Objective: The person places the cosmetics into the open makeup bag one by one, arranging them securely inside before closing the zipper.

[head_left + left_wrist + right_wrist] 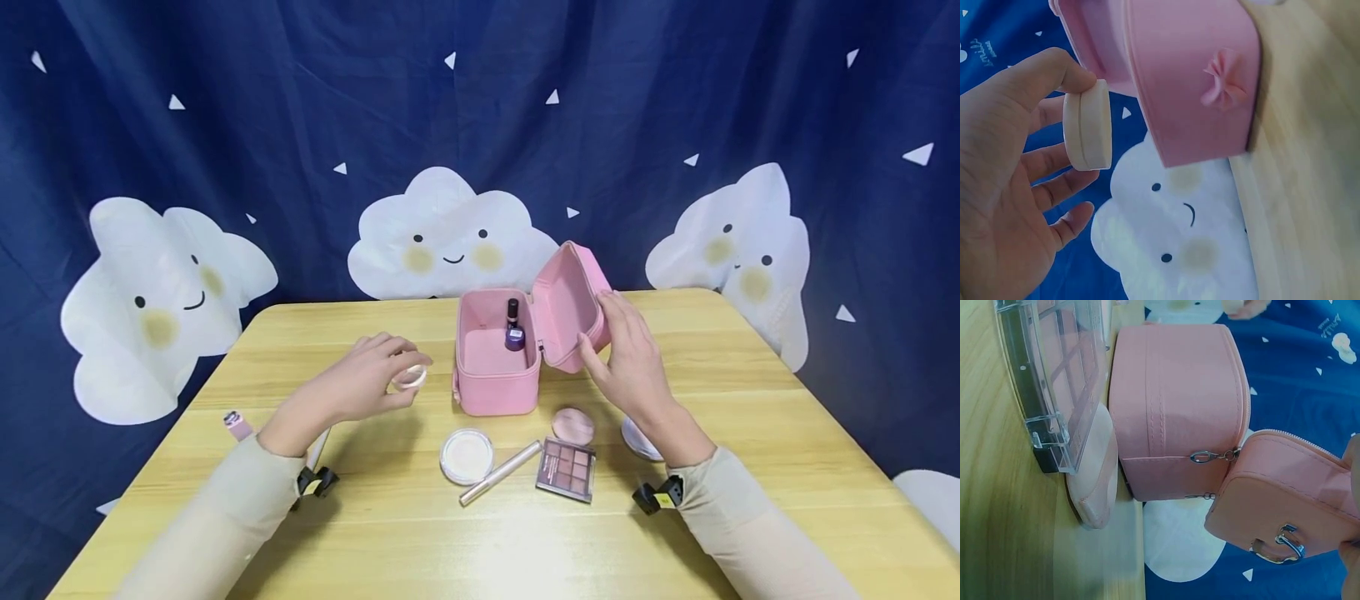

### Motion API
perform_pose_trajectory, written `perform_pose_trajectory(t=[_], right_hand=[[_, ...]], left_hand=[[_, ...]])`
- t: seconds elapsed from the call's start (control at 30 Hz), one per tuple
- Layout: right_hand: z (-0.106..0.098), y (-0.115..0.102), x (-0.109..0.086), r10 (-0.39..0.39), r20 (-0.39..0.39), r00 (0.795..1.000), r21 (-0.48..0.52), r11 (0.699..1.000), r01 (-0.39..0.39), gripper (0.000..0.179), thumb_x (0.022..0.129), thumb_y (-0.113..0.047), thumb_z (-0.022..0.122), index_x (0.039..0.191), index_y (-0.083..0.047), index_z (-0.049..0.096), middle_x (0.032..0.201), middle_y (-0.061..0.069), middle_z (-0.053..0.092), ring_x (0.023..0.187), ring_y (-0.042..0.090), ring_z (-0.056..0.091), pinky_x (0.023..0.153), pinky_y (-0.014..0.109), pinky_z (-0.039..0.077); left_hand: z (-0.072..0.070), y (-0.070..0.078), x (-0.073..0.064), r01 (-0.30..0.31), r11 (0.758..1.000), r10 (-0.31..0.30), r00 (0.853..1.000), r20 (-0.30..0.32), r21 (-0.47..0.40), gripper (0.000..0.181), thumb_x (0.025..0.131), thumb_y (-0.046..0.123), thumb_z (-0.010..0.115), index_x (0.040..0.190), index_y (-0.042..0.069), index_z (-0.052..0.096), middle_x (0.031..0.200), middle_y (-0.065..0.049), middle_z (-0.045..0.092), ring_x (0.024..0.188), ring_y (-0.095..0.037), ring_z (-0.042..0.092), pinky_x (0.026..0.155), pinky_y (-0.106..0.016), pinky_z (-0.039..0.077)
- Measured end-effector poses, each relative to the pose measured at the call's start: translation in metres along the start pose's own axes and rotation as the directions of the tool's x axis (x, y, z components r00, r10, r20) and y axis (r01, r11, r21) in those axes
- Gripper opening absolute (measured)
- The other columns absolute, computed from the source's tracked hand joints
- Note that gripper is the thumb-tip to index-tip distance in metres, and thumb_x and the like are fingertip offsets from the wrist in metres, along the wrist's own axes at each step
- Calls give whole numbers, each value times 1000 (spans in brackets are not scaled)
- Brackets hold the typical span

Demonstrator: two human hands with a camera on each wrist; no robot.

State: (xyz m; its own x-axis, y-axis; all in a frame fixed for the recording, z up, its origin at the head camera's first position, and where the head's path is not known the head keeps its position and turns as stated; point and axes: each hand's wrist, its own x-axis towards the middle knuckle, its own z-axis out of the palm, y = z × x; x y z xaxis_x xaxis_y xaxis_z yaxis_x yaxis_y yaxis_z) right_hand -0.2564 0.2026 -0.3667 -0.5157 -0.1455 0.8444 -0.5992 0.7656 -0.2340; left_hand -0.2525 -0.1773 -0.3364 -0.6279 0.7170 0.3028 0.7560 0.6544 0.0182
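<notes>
My left hand (367, 377) pinches a small round cream-coloured jar (1088, 125) between thumb and fingers, raised over the table just left of a pink makeup case (498, 393). The jar is tipped on its side in the left wrist view, a seam running round it. The case stands unzipped, with a dark purple bottle with a black cap (514, 336) upright inside. At its right, the hinged lid (567, 292) leans back, and my right hand (633, 354) grips its outer edge. Only the tips of the right fingers show in the right wrist view.
Before the case lie a round compact (467, 457), a slim metallic tube (500, 474), an eyeshadow palette (566, 470) and a pink puff (573, 426). A round silvery item (637, 439) is partly under my right forearm. By my left wrist are a pink-and-white item (238, 426) and a white stick (318, 448).
</notes>
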Motion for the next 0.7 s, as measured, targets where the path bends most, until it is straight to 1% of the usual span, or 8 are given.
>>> perform_pose_trajectory(t=[0.07, 0.2, 0.37, 0.47, 0.6, 0.7], right_hand=[[0, 0, 0, -3, 1, 1000, 1, 1000, 3, 60, 86, -23, 63, 137, 3, 48, 137, 23, 51, 128, 39, 46, 107, 51, 37], [1, 0, 1, -7, -4, 1000, 9, 1000, 7, 59, 86, -22, 62, 137, 3, 48, 136, 23, 51, 128, 39, 46, 108, 49, 36], [0, 0, 1, -4, -3, 1000, 4, 1000, 4, 60, 86, -22, 63, 138, 3, 48, 136, 23, 51, 129, 38, 46, 109, 49, 36], [0, 0, 1, -1, 3, 1000, 0, 1000, 1, 60, 85, -22, 63, 138, 2, 47, 137, 22, 51, 128, 39, 46, 108, 50, 36], [-1, -1, 0, 2, 15, 1000, -1, 1000, -2, 60, 86, -22, 63, 138, 2, 47, 137, 22, 51, 129, 38, 46, 108, 50, 36], [-2, -2, 0, 5, 21, 1000, -4, 1000, -5, 60, 86, -22, 63, 138, 3, 47, 137, 23, 50, 130, 38, 45, 108, 50, 36]], left_hand=[[-1, 2, 10, -8, 1000, 8, 1000, -2, -5, 37, 85, 27, 68, 120, 17, 67, 116, -4, 61, 108, -25, 53, 84, -46, 42], [-2, 5, 28, -17, 1000, 17, 1000, 11, -18, 39, 87, 29, 66, 124, 17, 66, 117, -4, 61, 110, -25, 52, 89, -47, 41], [0, 9, 51, -28, 999, 29, 998, 48, -24, 39, 89, 32, 65, 125, 17, 65, 121, -3, 60, 114, -25, 52, 94, -48, 40], [3, 11, 64, -33, 999, 34, 997, 65, -24, 40, 89, 33, 65, 126, 18, 64, 123, -3, 60, 115, -26, 52, 97, -49, 40], [10, 11, 80, -37, 999, 40, 996, 76, -34, 41, 87, 30, 64, 127, 17, 64, 121, -2, 60, 114, -24, 51, 99, -47, 38], [16, 11, 93, -31, 999, 35, 995, 97, -42, 42, 86, 29, 63, 127, 17, 63, 121, -1, 59, 116, -22, 50, 107, -48, 33]])
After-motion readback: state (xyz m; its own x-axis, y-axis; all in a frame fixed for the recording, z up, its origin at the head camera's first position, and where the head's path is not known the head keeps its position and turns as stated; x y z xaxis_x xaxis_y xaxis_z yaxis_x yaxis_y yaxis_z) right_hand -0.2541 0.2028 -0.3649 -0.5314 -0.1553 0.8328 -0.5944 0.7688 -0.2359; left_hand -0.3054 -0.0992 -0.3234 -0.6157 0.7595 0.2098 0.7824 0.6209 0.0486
